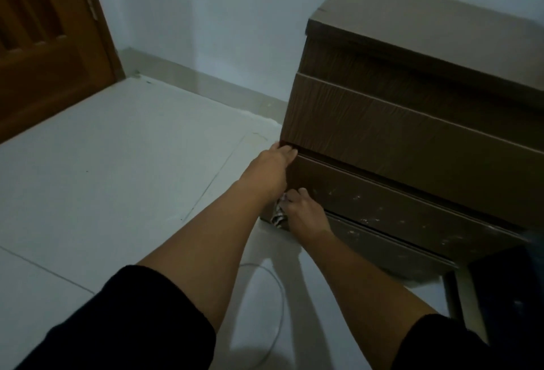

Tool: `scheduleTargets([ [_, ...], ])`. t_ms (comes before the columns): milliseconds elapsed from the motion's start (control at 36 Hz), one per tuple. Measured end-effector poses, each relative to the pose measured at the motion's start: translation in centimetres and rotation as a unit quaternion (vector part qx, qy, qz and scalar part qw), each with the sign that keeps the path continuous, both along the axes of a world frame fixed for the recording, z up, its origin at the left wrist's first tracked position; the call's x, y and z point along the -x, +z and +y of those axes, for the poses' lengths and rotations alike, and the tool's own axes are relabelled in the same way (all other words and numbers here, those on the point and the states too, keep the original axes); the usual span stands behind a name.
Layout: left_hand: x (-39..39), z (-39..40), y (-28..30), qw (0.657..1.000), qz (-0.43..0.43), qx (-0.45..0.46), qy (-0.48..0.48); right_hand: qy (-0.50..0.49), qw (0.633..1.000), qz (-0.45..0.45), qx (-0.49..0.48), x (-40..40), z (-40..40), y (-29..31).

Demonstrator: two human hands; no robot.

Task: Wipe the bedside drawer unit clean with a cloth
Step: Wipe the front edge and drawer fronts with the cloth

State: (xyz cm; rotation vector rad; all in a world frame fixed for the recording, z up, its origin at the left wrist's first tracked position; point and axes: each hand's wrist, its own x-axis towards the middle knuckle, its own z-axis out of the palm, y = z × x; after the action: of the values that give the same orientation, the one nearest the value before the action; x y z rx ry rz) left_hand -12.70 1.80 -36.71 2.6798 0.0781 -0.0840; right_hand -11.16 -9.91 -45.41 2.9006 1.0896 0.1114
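Note:
The brown wood-grain drawer unit point(412, 122) stands on the floor at the right, against the white wall. Its lower drawer front point(397, 207) carries pale smudges. My left hand point(270, 169) reaches to the unit's left front corner, with its fingertips hooked in the gap under the middle drawer. My right hand point(306, 213) sits lower at the same corner, shut on a small patterned cloth point(278, 216) that is pressed to the bottom drawer's left edge. Most of the cloth is hidden by the hand.
A wooden door point(44, 45) stands at the far left. A thin white cable point(276, 296) curls on the pale tiled floor point(117, 178) between my arms. A dark object point(506, 296) sits at the right edge beside the unit's base.

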Motion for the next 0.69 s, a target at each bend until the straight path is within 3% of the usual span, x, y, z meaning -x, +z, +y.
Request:
scheduleTargets([
  [83, 0.1, -0.2, 0.2, 1.0, -0.01, -0.022, 0.008, 0.049, 0.995, -0.058, -0.063, 0.3, -1.6, 2.0],
  [278, 0.8, -2.3, 0.8, 0.992, -0.022, -0.124, 0.004, 0.048, 0.971, -0.208, -0.107, -1.1, -5.4, 6.1],
  [444, 0.5, -2.0, 1.4, 0.986, 0.028, -0.164, -0.023, 0.032, 0.988, -0.145, -0.032, -0.9, -6.3, 5.2],
  [694, -0.2, -2.6, 1.8, 0.98, 0.07, -0.182, -0.04, -0.034, 0.998, -0.059, 0.003, -1.7, -5.6, -0.5],
])
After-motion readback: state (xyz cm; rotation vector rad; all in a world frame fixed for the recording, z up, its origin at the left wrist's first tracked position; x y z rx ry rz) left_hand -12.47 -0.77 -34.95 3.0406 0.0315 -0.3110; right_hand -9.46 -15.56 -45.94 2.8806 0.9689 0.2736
